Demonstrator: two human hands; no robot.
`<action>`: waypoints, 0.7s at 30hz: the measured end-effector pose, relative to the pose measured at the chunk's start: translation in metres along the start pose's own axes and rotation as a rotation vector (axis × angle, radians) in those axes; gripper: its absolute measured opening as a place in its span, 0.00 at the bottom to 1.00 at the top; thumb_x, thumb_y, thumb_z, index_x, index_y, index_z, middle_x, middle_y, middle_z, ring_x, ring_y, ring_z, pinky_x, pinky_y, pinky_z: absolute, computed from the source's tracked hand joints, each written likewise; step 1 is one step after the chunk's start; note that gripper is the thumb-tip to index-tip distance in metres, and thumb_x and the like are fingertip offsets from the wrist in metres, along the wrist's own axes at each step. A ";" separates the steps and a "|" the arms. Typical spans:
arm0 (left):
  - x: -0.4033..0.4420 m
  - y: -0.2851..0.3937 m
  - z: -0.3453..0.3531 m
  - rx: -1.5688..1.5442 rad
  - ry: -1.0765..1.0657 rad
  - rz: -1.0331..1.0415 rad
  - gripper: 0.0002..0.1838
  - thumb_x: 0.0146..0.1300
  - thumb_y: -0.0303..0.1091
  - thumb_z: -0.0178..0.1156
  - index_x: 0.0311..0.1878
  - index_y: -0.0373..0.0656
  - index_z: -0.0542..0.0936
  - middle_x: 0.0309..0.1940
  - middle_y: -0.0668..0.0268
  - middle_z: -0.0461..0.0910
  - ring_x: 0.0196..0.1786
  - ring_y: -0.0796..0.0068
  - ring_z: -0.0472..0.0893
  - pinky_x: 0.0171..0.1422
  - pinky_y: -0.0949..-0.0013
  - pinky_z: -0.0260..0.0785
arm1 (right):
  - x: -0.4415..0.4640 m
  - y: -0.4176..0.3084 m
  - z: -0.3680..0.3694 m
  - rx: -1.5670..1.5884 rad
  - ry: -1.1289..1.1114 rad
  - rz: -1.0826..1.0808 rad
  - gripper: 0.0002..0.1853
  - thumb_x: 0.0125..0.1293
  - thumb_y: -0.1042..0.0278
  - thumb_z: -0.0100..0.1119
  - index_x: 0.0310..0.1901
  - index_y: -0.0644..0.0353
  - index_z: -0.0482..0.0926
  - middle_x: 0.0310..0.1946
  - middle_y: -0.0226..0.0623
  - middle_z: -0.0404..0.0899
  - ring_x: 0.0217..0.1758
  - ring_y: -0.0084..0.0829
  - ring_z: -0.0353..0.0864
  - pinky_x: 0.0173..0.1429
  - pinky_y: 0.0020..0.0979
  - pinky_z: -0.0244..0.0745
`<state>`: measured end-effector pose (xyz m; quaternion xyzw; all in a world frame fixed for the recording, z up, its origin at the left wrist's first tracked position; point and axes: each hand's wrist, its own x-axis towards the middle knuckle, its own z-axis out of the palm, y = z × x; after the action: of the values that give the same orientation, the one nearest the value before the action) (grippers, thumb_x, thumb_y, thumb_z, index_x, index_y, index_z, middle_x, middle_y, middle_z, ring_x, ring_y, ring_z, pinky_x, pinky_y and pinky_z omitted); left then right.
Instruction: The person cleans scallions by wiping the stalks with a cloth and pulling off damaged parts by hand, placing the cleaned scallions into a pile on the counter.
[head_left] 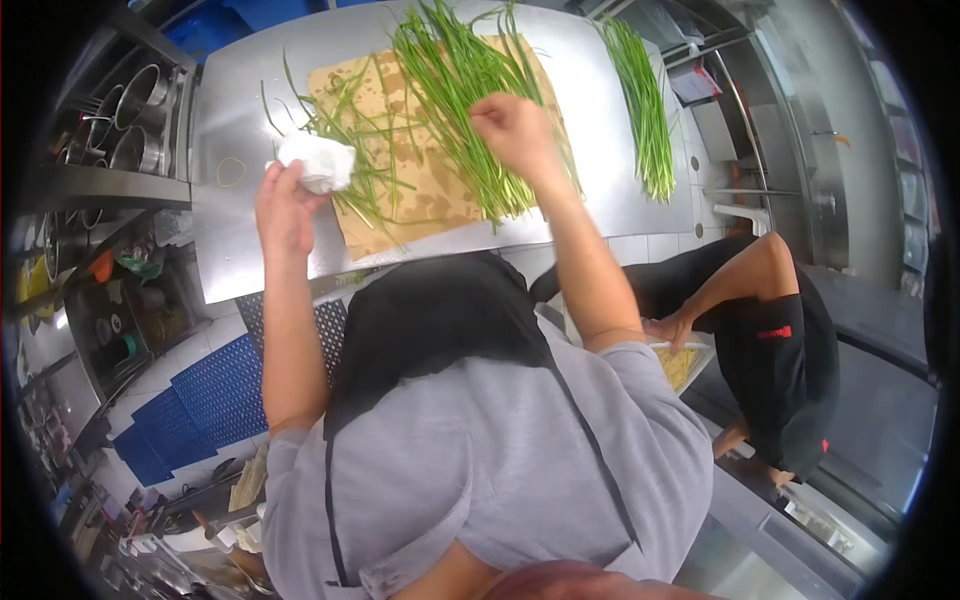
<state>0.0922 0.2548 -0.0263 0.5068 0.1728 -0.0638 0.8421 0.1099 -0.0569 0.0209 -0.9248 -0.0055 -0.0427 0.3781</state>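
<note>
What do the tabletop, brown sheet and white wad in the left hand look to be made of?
Tabletop: likely stainless steel, smooth, with a grey sheen.
Brown sheet: probably paper or thin cardboard, matte, with dark blotches.
White wad: cloth or paper towel, matte and bunched; I cannot tell which.

The top edge of the frame cuts off the tips of the long green chives [455, 110], which hide much of the brown paper [440, 190] beneath. Whether the right hand [518, 135] pinches a stalk is too small to tell. The white cloth [320, 163] covers some fingertips of the left hand [285, 212]. At right, the red print [774, 332] on the co-worker's black clothing [755, 375] is illegible, and the cookware [140, 95] at upper left blurs toward the dark rim.
</note>
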 end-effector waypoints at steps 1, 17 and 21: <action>-0.004 0.000 0.000 -0.029 0.019 0.005 0.19 0.68 0.31 0.56 0.59 0.35 0.71 0.50 0.57 0.80 0.50 0.62 0.82 0.51 0.56 0.78 | -0.005 0.011 -0.015 -0.171 0.025 0.007 0.09 0.58 0.67 0.66 0.38 0.61 0.85 0.30 0.41 0.86 0.33 0.34 0.86 0.41 0.34 0.79; -0.013 0.008 0.017 -0.130 -0.015 0.063 0.17 0.70 0.31 0.54 0.58 0.33 0.70 0.53 0.53 0.79 0.53 0.60 0.82 0.55 0.55 0.78 | -0.030 -0.005 0.036 -0.253 -0.029 -0.040 0.10 0.54 0.65 0.65 0.32 0.62 0.82 0.29 0.48 0.84 0.34 0.48 0.84 0.41 0.44 0.77; -0.017 0.005 0.004 -0.174 0.006 0.059 0.17 0.70 0.31 0.55 0.58 0.35 0.71 0.52 0.54 0.79 0.52 0.61 0.82 0.55 0.56 0.77 | -0.030 -0.004 0.021 -0.119 -0.069 0.031 0.10 0.55 0.65 0.66 0.35 0.62 0.83 0.27 0.45 0.84 0.32 0.45 0.85 0.39 0.41 0.77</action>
<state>0.0788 0.2526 -0.0145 0.4367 0.1653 -0.0220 0.8840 0.0813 -0.0393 0.0063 -0.9465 -0.0019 -0.0051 0.3226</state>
